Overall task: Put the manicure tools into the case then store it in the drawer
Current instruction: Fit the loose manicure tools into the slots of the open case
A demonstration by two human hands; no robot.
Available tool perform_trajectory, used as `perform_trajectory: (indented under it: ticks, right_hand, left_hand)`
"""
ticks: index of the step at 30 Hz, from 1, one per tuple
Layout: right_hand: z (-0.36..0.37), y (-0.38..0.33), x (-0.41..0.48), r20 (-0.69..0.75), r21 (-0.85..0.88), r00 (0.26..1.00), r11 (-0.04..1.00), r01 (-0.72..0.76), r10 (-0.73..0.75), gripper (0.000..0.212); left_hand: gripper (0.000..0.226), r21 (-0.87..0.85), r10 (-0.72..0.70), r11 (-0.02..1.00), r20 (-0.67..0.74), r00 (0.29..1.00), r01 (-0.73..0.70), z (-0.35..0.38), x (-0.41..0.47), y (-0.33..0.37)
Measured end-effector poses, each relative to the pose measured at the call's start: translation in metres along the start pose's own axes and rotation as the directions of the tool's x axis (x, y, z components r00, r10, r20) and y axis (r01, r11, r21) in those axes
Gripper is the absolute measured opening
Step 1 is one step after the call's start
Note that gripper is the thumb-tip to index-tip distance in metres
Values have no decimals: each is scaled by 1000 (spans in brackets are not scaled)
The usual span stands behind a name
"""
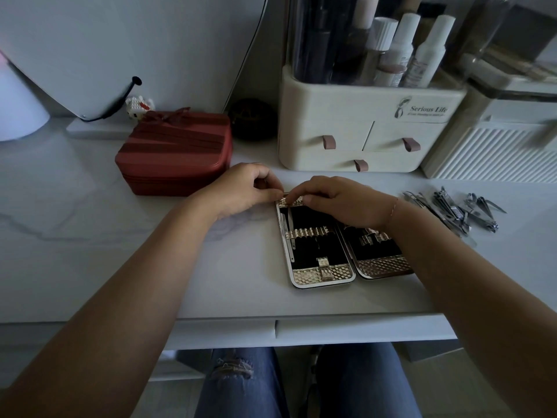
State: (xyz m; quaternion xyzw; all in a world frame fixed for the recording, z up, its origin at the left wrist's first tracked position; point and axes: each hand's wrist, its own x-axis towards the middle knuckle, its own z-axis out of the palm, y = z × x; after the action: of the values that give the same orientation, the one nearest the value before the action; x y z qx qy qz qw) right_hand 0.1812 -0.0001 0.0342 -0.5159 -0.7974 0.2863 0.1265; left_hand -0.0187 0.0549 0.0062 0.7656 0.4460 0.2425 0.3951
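Observation:
The manicure case [322, 276] lies open flat on the white desk, gold-patterned with a black lining and elastic loops. Two thin steel tools [287, 233] sit in the loops of its left half. My left hand [241, 188] and my right hand [337, 199] meet at the top edge of the left half, fingers curled and pinching at the gold top strip; whether a tool is between the fingertips is hidden. My right forearm covers part of the right half. A pile of loose steel manicure tools [455, 208] lies to the right of the case.
A red zipped box [174, 155] stands left of my hands. A cream cosmetics organiser [361, 131] with small drawers and bottles stands behind the case, a ribbed white box [488, 152] to its right. A desk drawer front [346, 328] runs under the desk's front edge.

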Motion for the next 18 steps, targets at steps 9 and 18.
perform_trajectory:
  ticks: [9, 18]
  right_hand:
    - [-2, 2, -3, 61, 82, 998, 997, 5, -10, 27]
    - [0, 6, -11, -4, 155, 1000, 988, 19, -19, 30]
  left_hand:
    - [8, -10, -3, 1000, 5, 1000, 3, 0, -1, 1]
    - [10, -4, 4, 1000, -2, 1000, -4, 0, 0, 1]
